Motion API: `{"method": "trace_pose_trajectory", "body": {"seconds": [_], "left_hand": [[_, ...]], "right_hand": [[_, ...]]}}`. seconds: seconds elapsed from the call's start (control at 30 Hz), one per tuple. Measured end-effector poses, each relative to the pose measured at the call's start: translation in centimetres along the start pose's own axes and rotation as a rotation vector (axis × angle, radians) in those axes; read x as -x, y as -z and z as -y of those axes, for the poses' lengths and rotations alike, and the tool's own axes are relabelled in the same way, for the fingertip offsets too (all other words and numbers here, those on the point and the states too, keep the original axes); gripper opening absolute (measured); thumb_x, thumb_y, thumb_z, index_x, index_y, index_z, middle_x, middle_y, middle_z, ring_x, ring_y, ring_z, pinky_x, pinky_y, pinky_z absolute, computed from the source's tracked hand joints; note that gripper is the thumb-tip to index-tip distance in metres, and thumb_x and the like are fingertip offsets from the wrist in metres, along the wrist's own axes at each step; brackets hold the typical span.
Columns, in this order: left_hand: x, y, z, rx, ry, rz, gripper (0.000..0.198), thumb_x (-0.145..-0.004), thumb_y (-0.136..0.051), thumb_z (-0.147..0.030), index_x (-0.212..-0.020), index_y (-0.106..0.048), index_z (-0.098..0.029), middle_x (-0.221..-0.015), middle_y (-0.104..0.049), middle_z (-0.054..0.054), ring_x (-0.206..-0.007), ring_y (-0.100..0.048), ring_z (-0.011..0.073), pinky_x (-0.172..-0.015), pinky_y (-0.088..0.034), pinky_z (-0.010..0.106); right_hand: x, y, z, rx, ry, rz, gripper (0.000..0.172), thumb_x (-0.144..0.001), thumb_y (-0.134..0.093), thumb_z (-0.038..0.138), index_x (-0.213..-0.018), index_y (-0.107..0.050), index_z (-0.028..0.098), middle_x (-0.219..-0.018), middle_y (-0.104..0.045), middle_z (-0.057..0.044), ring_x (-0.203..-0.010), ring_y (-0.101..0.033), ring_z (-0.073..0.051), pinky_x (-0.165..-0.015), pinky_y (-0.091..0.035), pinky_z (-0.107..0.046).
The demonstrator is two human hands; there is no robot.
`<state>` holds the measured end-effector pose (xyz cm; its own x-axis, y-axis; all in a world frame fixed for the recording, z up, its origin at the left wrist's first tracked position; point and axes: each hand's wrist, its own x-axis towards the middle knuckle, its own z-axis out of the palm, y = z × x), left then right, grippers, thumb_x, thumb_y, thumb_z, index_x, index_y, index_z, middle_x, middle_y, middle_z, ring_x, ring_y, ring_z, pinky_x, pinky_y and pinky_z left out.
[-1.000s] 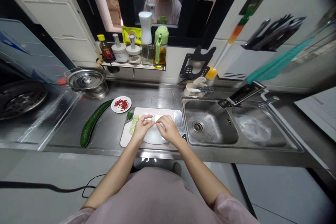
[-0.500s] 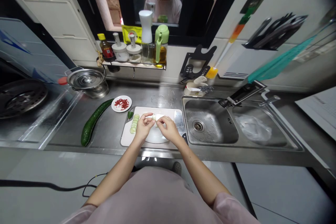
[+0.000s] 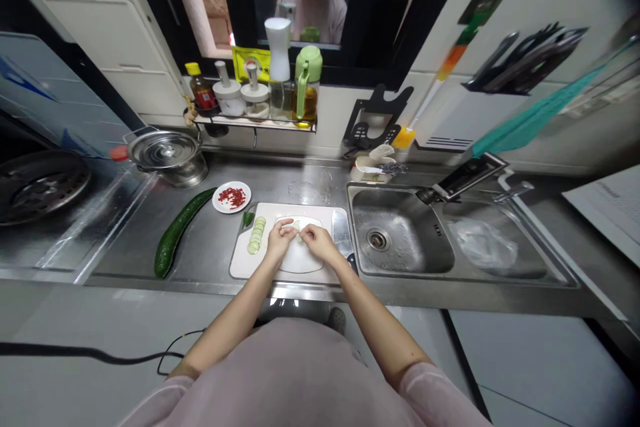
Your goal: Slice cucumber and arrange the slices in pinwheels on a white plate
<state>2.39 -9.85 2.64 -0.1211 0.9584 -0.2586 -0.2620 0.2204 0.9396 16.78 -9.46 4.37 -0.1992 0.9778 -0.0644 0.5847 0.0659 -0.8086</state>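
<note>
Over a white plate (image 3: 301, 264), my left hand (image 3: 281, 241) and my right hand (image 3: 320, 243) meet, their fingertips pinched round a small pale-green cucumber slice (image 3: 297, 223). My fingers partly hide the slice. The plate stands on a light cutting board (image 3: 240, 265). A row of overlapping cucumber slices (image 3: 257, 236) lies on the board left of my left hand, with a dark green cucumber end (image 3: 248, 219) beside it. A cleaver (image 3: 341, 227) lies flat at the board's right side, near my right hand.
A whole cucumber (image 3: 175, 233) and a small plate (image 3: 218, 205) of chopped red pieces lie to the left. A lidded steel pot (image 3: 183, 170) stands behind them. The double sink (image 3: 400, 270) borders the board on the right. A rack (image 3: 260, 124) holds bottles and jars above the counter.
Both hands have shifted slightly right, and my left fingers have loosened a little around the cucumber slice. The other things lie as before.
</note>
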Motion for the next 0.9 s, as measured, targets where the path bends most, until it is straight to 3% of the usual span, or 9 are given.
{"method": "trace_pose_trajectory", "body": {"seconds": [0.17,0.4,0.6,0.9], "left_hand": [[-2.5,0.1,2.7,-0.072,0.039,-0.042,0.045,-0.059,-0.074,-0.026,-0.1,-0.061,-0.014,-0.064,-0.061,-0.003,-0.054,-0.052,0.0073,-0.057,-0.039,0.02],[-5.3,0.5,4.5,-0.348,0.015,-0.069,0.04,-0.066,-0.069,-0.02,-0.105,-0.062,-0.018,-0.071,-0.067,-0.001,-0.063,-0.059,0.0108,-0.067,-0.045,0.023],[-6.2,0.2,4.0,-0.608,0.034,-0.072,0.036,-0.071,-0.067,-0.019,-0.106,-0.062,-0.021,-0.077,-0.069,-0.001,-0.07,-0.063,0.0124,-0.071,-0.046,0.024],[-5.4,-0.5,2.0,-0.971,-0.04,-0.05,0.033,-0.077,-0.059,-0.015,-0.107,-0.062,-0.024,-0.084,-0.07,0.0,-0.081,-0.063,0.017,-0.074,-0.043,0.026]], "right_hand": [[-1.7,-1.2,-1.6,0.129,-0.105,0.043,0.015,-0.084,-0.052,0.023,-0.081,-0.065,0.018,-0.078,-0.067,-0.001,-0.072,-0.057,-0.012,-0.065,-0.037,-0.02],[-3.3,-1.7,-1.6,0.327,-0.239,0.076,0.019,-0.087,-0.05,0.025,-0.089,-0.068,0.018,-0.091,-0.07,-0.005,-0.076,-0.058,-0.013,-0.064,-0.035,-0.02],[-3.8,-2.1,-1.6,0.404,-0.308,0.077,0.023,-0.089,-0.047,0.028,-0.094,-0.068,0.02,-0.097,-0.07,-0.007,-0.084,-0.061,-0.016,-0.065,-0.035,-0.022],[-4.1,-2.3,-0.8,0.607,-0.334,0.137,0.032,-0.095,-0.036,0.031,-0.111,-0.062,0.021,-0.106,-0.068,-0.011,-0.098,-0.063,-0.021,-0.075,-0.042,-0.028]]}}
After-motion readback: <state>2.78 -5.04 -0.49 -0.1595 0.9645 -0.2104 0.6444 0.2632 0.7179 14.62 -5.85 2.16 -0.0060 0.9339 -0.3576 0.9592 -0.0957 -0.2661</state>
